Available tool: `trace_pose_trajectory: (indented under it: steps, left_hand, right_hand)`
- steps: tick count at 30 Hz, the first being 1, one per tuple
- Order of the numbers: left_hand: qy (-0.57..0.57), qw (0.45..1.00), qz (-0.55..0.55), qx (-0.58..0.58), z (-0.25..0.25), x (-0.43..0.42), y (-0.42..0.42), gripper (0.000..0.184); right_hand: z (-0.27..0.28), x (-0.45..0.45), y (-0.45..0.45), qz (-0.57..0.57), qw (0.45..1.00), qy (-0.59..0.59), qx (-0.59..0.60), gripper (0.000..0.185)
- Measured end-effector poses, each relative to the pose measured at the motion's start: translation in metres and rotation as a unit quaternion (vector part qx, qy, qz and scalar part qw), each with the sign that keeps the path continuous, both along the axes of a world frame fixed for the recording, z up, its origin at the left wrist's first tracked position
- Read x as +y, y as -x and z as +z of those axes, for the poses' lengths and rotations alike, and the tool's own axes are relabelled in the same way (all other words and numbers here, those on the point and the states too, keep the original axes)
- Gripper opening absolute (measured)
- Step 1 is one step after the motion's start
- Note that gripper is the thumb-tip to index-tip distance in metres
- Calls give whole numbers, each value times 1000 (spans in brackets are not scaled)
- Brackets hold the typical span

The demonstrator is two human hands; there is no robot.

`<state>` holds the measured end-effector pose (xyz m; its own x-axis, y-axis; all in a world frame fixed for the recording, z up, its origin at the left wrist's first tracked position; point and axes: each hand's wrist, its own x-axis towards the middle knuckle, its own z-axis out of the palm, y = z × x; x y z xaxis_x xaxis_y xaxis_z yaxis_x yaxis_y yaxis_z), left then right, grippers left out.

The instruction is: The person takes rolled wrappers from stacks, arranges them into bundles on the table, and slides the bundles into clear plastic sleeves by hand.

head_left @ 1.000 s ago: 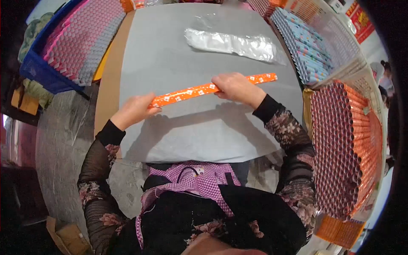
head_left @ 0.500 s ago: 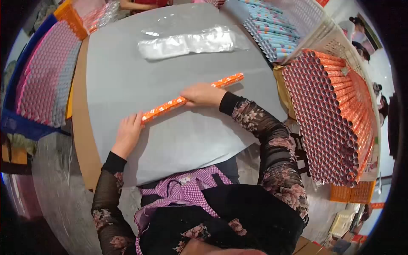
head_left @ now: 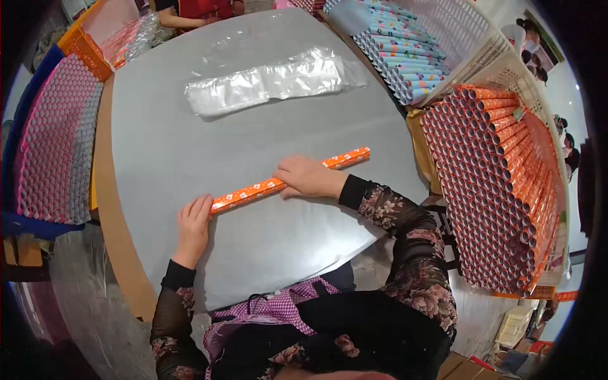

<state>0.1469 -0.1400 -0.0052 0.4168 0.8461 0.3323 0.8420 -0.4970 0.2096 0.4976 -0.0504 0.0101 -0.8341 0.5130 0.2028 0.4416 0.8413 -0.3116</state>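
An orange roll of wrapping paper (head_left: 248, 193) with a white pattern lies slantwise over the grey table (head_left: 253, 139), its right end farther from me. My right hand (head_left: 309, 177) is closed over the roll right of its middle, thumb on the near side. At the roll's left end, the fingers of my left hand (head_left: 195, 223) are bent together against the tip. The palm side of both hands is hidden. Beyond the roll lies a stack of clear plastic sleeves (head_left: 266, 82), flat and shiny.
Many orange rolls (head_left: 487, 183) are piled in a white crate (head_left: 538, 88) on the right. Light blue rolls (head_left: 405, 57) lie behind them. Pink and grey rolls (head_left: 57, 139) fill a blue crate (head_left: 38, 229) at left. Another person's arm (head_left: 180, 20) shows at the far edge.
The table and its contents sit lower in view, as the camera has tilted up. Both hands stay on the roll, which lies a little flatter across the view.
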Motion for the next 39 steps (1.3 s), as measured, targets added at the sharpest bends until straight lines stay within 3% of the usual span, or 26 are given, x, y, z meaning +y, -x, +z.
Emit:
trace_pose_trajectory:
  steps: [1,4,6,8,10,12,14,15,17,24,26,28,33,39]
  left_hand:
    - [30,999,10,3,3,0,-2,48]
    - [29,999,-5,-24,0,1,0,47]
    - [60,998,-4,-24,6,2,-3,45]
    - [60,998,-3,-21,1,3,0,43]
    - [76,997,11,-16,2,3,0,43]
    - [32,999,-3,3,-2,3,2,48]
    - [45,999,15,12,-3,1,4,46]
    - [54,998,16,11,2,1,2,45]
    - [57,998,9,-3,0,4,0,40]
    - [81,997,-9,13,7,6,-1,42]
    - [82,997,-4,1,9,7,-4,43]
    - [63,998,2,6,7,8,-5,38]
    - [74,997,2,-1,11,9,-9,42]
    - [63,998,0,7,13,9,-9,44]
  right_hand:
    - [3,2,-4,-1,997,53,48,37]
    - [3,43,-38,-69,992,62,83,27]
    - [-2,87,-83,-106,971,-172,128,21]
    - [-11,137,-148,-202,929,-307,52,22]
    - [10,184,-191,-368,897,-139,202,22]
    - [29,220,-237,-442,856,-249,101,22]
    - [36,259,-280,-544,803,-244,-9,34]
    - [39,271,-292,-538,807,-245,-10,34]
    - [45,292,-305,-595,748,-284,-76,40]
    - [41,327,-322,-587,766,-180,-191,45]
    - [32,332,-332,-570,775,-199,-184,43]
    - [29,337,-335,-555,769,-270,-165,22]
    - [38,332,-337,-553,785,-226,-165,37]
    - [42,307,-336,-462,843,-240,-134,37]
